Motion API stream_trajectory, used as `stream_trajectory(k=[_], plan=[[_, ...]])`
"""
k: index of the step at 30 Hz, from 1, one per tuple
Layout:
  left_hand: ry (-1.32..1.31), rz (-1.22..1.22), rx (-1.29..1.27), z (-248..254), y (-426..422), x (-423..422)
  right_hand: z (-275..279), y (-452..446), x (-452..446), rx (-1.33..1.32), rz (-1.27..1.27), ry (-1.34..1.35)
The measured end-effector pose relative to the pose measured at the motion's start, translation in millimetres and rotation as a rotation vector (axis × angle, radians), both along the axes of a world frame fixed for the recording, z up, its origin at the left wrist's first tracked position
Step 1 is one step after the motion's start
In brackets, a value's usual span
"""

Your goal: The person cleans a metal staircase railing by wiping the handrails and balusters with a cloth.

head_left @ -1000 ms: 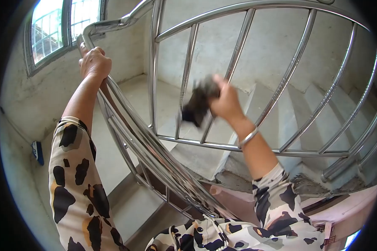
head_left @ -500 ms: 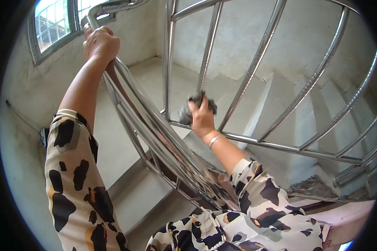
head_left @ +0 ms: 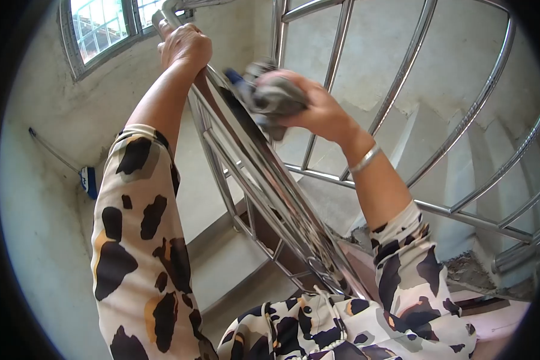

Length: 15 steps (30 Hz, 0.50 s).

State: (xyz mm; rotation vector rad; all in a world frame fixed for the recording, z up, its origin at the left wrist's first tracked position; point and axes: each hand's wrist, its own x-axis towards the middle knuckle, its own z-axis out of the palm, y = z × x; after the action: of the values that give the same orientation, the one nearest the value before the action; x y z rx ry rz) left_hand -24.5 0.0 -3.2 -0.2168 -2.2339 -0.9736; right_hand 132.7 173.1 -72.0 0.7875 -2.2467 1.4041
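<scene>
My left hand is wrapped round the top of the shiny metal handrail at the upper left. A crumpled grey cloth with a dark blue part is gripped in my right hand, which is raised beside the handrail, in front of the upright bars. The cloth is slightly blurred, and whether it touches the metal I cannot tell. Behind my right hand stands the curved metal railing with several bars. A silver bangle is round my right wrist.
Concrete stairs rise behind the railing on the right. More steps lie below the handrail. A barred window is at the upper left. A blue and white brush head on a long handle leans by the left wall.
My right hand has lifted the cloth from the lower part of a railing bar up and left towards the handrail. The view has shifted; my left hand still holds the rail.
</scene>
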Motion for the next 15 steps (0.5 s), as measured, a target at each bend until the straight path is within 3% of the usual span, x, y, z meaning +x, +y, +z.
stream_trajectory(k=[2,4,11,15], plan=[[-0.007,-0.002,0.004,1.8,-2.0,8.1,1.3,-39.7,-3.2,0.034,0.177,-0.100],[0.004,-0.023,-0.003,0.4,-2.8,3.6,-25.1,-67.8,12.4,0.436,-0.307,0.536],[0.021,-0.017,0.029,-2.0,-0.2,7.4,-103.4,-34.9,155.0,0.538,-0.347,0.267],[0.008,-0.016,0.020,-0.3,0.3,10.8,-162.6,-11.9,228.2,0.417,-0.437,0.133]])
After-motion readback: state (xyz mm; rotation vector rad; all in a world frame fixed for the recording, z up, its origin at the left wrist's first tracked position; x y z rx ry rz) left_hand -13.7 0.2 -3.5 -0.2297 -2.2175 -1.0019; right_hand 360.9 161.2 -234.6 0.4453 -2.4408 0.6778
